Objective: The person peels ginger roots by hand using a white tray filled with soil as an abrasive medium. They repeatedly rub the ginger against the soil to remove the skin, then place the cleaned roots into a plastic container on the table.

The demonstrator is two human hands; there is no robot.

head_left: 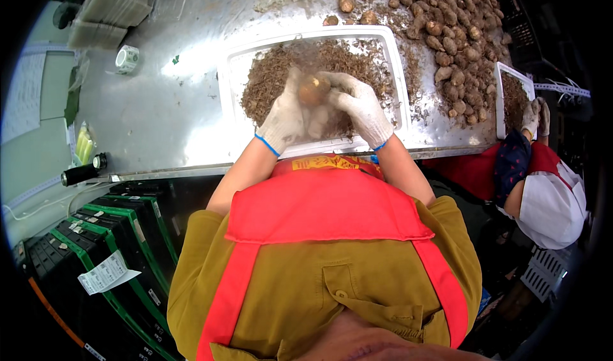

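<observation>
Both my hands wear white knit gloves with blue cuffs, raised over a white tray (401, 93). Between them is a round brown taro (313, 90) with a pale spot on top. My left hand (287, 115) is closed around its left side and underside. From the right, my right hand (361, 105) grips it with bent fingers. Motion smears the fingertips around the taro. Brown fibrous shavings (265, 83) fill much of the tray below.
A large heap of taros (456, 48) lies right on the metal table (159, 105). At left are a label roll (127, 58), stacked clear containers (112, 10) and a black cylinder (80, 173). Crates (108, 233) stand below. A co-worker (549, 195) works at another tray (500, 99).
</observation>
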